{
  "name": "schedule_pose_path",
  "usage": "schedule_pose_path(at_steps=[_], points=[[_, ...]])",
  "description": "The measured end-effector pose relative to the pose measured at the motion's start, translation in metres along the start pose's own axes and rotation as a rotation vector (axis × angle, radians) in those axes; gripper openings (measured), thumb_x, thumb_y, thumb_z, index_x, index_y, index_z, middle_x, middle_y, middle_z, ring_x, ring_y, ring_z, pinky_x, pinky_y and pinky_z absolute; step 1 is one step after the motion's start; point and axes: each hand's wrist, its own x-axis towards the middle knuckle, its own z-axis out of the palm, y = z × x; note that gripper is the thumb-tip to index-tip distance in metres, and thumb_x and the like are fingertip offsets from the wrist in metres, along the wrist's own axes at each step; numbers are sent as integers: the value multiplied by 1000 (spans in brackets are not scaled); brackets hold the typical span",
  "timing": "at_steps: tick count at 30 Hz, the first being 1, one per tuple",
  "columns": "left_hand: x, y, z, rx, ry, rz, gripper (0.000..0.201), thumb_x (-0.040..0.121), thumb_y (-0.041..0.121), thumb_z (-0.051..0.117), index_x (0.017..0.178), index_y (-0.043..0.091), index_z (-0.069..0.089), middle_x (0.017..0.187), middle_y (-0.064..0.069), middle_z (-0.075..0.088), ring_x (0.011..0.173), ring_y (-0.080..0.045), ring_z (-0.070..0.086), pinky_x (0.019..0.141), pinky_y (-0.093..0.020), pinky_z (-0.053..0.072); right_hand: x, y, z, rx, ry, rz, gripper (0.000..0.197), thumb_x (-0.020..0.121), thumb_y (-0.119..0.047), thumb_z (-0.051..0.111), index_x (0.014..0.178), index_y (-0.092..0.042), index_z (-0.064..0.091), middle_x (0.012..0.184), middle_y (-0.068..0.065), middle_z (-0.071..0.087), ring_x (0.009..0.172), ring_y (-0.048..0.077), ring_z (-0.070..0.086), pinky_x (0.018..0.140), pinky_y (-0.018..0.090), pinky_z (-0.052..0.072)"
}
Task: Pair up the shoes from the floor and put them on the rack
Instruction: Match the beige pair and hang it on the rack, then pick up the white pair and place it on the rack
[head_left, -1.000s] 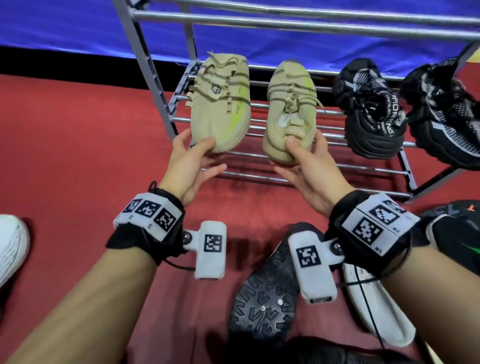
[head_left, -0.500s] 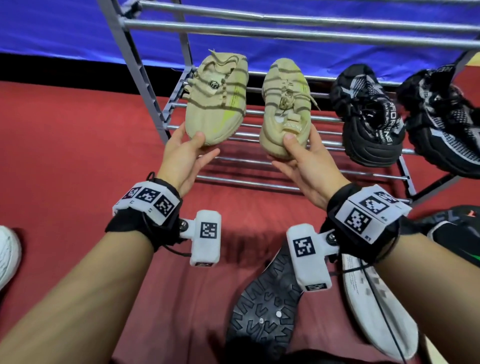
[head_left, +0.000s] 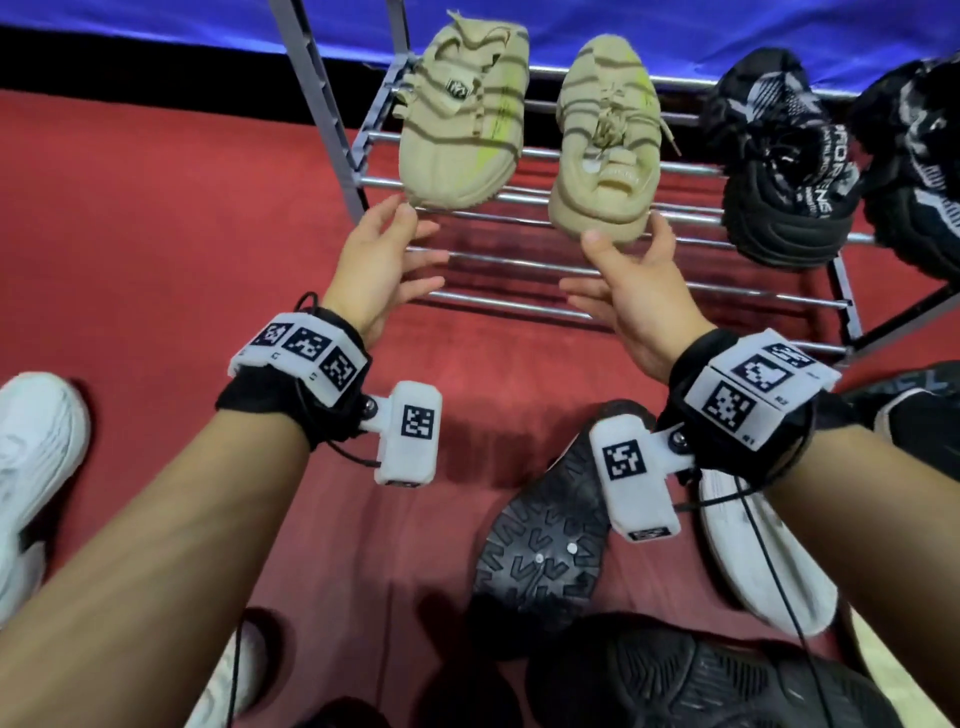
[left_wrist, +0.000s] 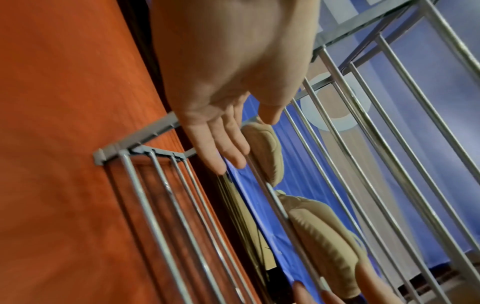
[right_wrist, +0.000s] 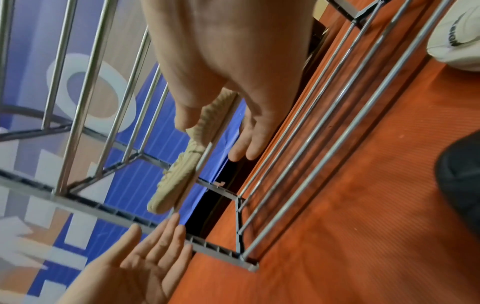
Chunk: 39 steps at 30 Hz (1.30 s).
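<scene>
Nearest the camera in the head view, unpaired shoes are seen on the red floor (head_left: 156, 218): a black shoe lying sole-up (head_left: 540, 540), a white shoe sole-up (head_left: 763, 561) beside it, another dark shoe (head_left: 701, 680) at the bottom edge, a black shoe (head_left: 914, 410) at the right edge, and a white shoe (head_left: 36, 467) at the far left. These are judged to be what is left of the task.

Further out, the left hand (head_left: 384, 260) and the right hand (head_left: 634, 286) are held with fingers spread and relaxed, and nothing is gripped by either. The left fingertips sit just below the toe of the left tan shoe (head_left: 462, 119); the right thumb and fingers are close to, perhaps touching, the toe of the right tan shoe (head_left: 608, 150).

Beyond them, the tan pair is set side by side on the rack (head_left: 571, 270), and a black knit pair (head_left: 789, 171) is placed to its right. Two pairs are thus judged done.

From the wrist views, things hidden from the head view are shown: the ribbed tan soles (left_wrist: 330, 251) resting on the bars from below, the open left palm (left_wrist: 221, 86), and, in the right wrist view, both open palms at once, the right hand's (right_wrist: 233, 67) and the left hand's (right_wrist: 135, 265), with one tan sole (right_wrist: 182, 170) between them. The floor shoes are barely shown there.
</scene>
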Motion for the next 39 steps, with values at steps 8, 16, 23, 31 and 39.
schedule_pose_path(at_steps=[8, 16, 23, 31, 39], points=[[-59, -37, -78, 310, 18, -192, 19, 99, 22, 40, 90, 25, 57, 85, 6, 62, 56, -3, 57, 52, -18, 50, -37, 56, 18, -629, -279, 149, 10, 89, -13, 60, 82, -20, 60, 75, -9, 56, 63, 3, 48, 49, 4, 39], [-144, -83, -176, 507, 134, -557, 14, 95, 18, 49, 85, 25, 56, 65, 11, 62, 50, -2, 55, 52, -15, 39, -89, 110, 52, -897, -615, 321, 17, 91, -19, 58, 75, -24, 58, 68, -5, 51, 57, 7, 46, 50, 20, 37], [-205, -100, -236, 800, -352, -720, 61, 80, 21, 72, 132, 15, 40, 132, -4, 48, 120, -18, 51, 97, -26, 43, -121, 121, 85, -943, -850, 258, 12, 90, -21, 62, 78, -23, 61, 67, -10, 54, 61, 3, 47, 60, 17, 38], [-198, -117, -226, 1459, -627, -582, 102, 20, 58, 65, 115, 22, 49, 118, 4, 50, 113, -17, 47, 97, -23, 35, -112, 129, 52, -1507, -797, 52, 31, 89, -40, 58, 116, -25, 63, 118, 0, 58, 119, 23, 47, 107, 36, 29], [-179, -104, -208, 1119, -475, -497, 67, 56, 9, 90, 100, 15, 39, 86, 7, 54, 78, -10, 53, 57, -9, 42, -111, 132, 32, -1629, -831, -15, 25, 88, -41, 58, 110, -30, 64, 124, 0, 51, 129, 23, 34, 116, 47, 5]])
